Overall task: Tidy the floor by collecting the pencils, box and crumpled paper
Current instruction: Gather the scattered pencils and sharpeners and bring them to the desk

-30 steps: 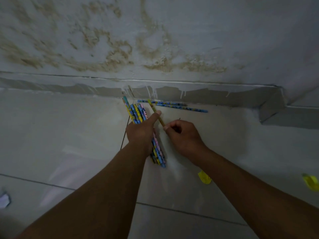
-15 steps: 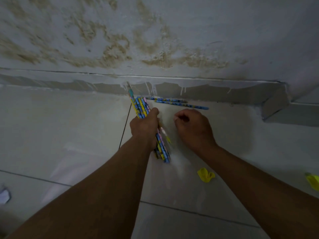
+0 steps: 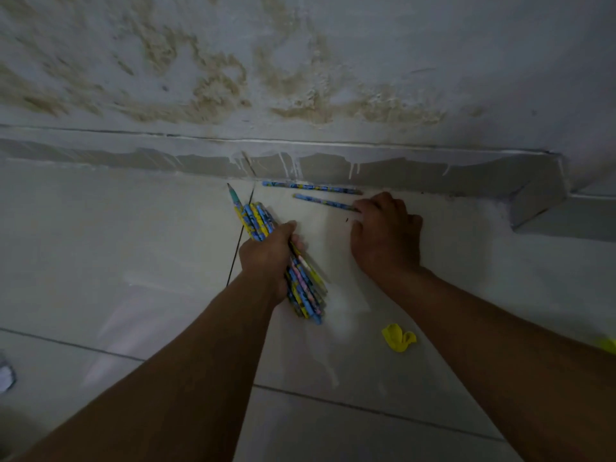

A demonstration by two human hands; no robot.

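My left hand [image 3: 266, 258] grips a bundle of several patterned pencils [image 3: 256, 221], blue, yellow and pink, slanting across the white floor tile. Two more blue patterned pencils lie on the floor by the wall: the far pencil [image 3: 310, 187] against the skirting, and the near pencil [image 3: 321, 201] just below it. My right hand [image 3: 386, 235] rests palm-down on the floor, its fingertips closing on the right end of the near pencil. A crumpled yellow paper [image 3: 398, 338] lies on the tile beneath my right forearm. No box is in view.
A stained wall with a grey skirting [image 3: 433, 175] runs across the back and steps forward at the right. Another yellow scrap [image 3: 605, 345] shows at the right edge, and a pale scrap [image 3: 6, 375] at the left edge.
My right hand passed one pencil into the left hand's bundle, then moved up and right to the near pencil by the wall. The left hand stayed put with the bundle.
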